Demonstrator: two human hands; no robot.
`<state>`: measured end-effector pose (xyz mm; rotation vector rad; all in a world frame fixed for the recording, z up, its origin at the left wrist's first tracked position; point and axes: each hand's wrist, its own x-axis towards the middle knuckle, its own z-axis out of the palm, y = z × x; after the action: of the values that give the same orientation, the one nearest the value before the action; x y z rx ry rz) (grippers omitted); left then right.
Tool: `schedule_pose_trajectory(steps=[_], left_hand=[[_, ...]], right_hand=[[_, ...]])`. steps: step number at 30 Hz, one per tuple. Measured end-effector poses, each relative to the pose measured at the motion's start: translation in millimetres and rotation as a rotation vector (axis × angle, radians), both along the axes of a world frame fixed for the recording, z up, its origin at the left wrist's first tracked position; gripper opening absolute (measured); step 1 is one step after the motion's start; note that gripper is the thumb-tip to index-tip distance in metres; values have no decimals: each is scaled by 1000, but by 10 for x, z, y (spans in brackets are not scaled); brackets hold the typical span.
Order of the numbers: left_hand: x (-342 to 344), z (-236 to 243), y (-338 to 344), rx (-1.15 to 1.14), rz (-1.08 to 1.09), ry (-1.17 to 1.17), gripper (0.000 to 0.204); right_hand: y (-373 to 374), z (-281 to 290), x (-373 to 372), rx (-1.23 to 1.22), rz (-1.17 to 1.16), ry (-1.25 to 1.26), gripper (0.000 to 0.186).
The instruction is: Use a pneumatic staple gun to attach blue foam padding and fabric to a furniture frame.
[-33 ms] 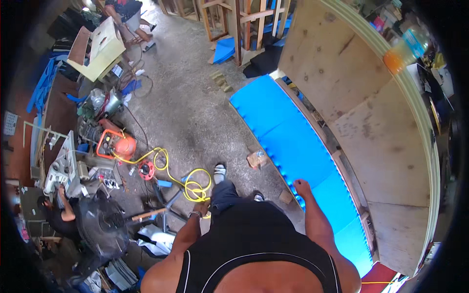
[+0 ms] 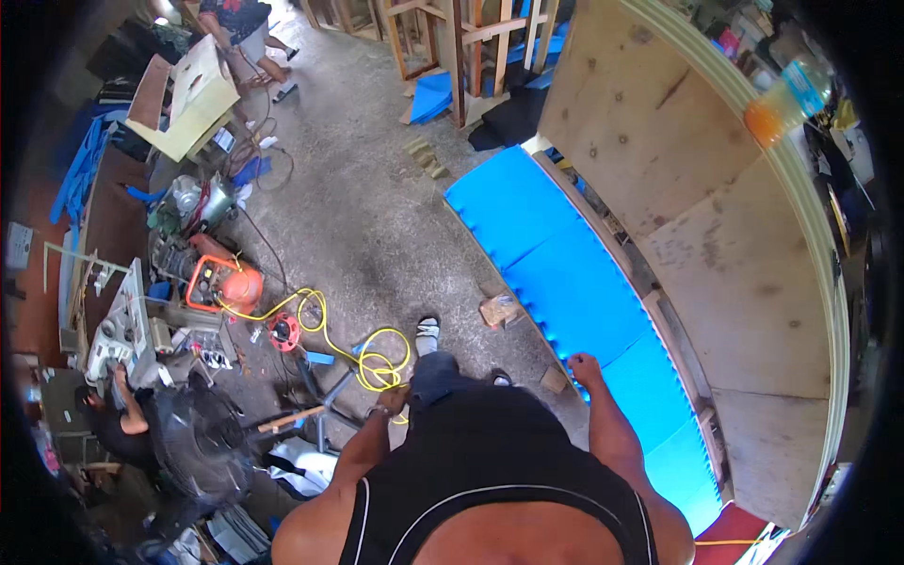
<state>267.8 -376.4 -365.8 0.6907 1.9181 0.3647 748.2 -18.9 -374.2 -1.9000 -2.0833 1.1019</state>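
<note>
A long, curved blue upholstered panel point(image 2: 541, 250) with a tufted near edge stretches along my right side. My right hand point(image 2: 585, 368) is closed in a fist at the panel's left edge; anything inside it is hidden. Low on my left, my left hand point(image 2: 388, 402) hangs beside my thigh, close to the coiled yellow hose point(image 2: 381, 360). Its fingers are too small and dark to make out.
Large plywood panels point(image 2: 725, 273) stand right of the blue one, with a bottle of orange liquid point(image 2: 789, 102) on top. An orange machine point(image 2: 231, 285), a black fan point(image 2: 202, 438) and a metal stand point(image 2: 325, 405) are left. Two other people work at the left.
</note>
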Motion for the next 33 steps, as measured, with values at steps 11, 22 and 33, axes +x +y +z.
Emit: schedule_pose_trajectory(steps=[11, 22, 33], left_hand=[[-3207, -523, 1535, -16, -945, 631, 28], [-1171, 3299, 5975, 1392, -319, 396, 31], [1660, 6617, 7328, 1991, -413, -191, 45]], right_hand=[[-1792, 748, -1216, -596, -255, -52, 28], [-2075, 381, -1302, -337, -331, 41, 31], [-2099, 232, -442, -494, -1170, 658, 27]])
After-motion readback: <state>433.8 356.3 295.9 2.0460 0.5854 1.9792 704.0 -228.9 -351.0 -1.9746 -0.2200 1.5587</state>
